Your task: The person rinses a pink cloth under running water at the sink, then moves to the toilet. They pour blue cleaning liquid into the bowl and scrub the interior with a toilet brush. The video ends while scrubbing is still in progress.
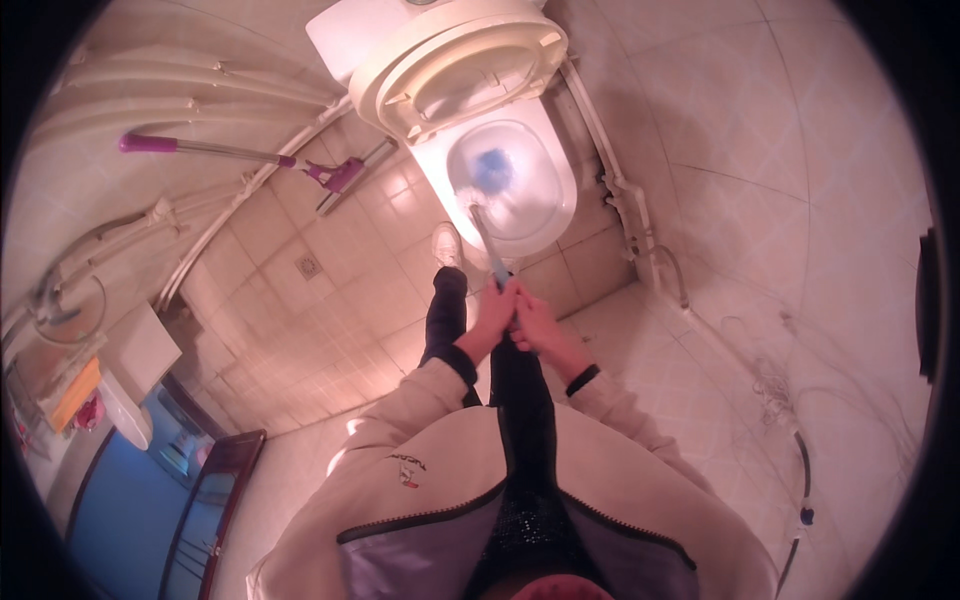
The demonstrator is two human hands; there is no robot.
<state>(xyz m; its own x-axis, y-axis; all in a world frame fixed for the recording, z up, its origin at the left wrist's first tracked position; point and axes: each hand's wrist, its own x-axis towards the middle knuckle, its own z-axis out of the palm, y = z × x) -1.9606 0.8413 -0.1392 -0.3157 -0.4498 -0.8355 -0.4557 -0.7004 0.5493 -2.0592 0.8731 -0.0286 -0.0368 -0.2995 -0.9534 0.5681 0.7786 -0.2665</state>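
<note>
Cream jacket sleeves fill the lower frame, and from them I see my left hand (495, 310) and right hand (533, 322) clasped together around the blue handle of a toilet brush (489, 240), its blue head down inside the white toilet bowl (545, 205) (seat lid (460, 65) raised behind it). Around me, a purple-handled mop (240, 155) leans along the left wall past a floor drain (308, 266), white pipes (625, 190) and a hose run close along the bowl's right side, and a blue door (130, 500) stands at lower left. Pale tiled floor (330, 330) lies open to the bowl's left, tighter on its right.
</note>
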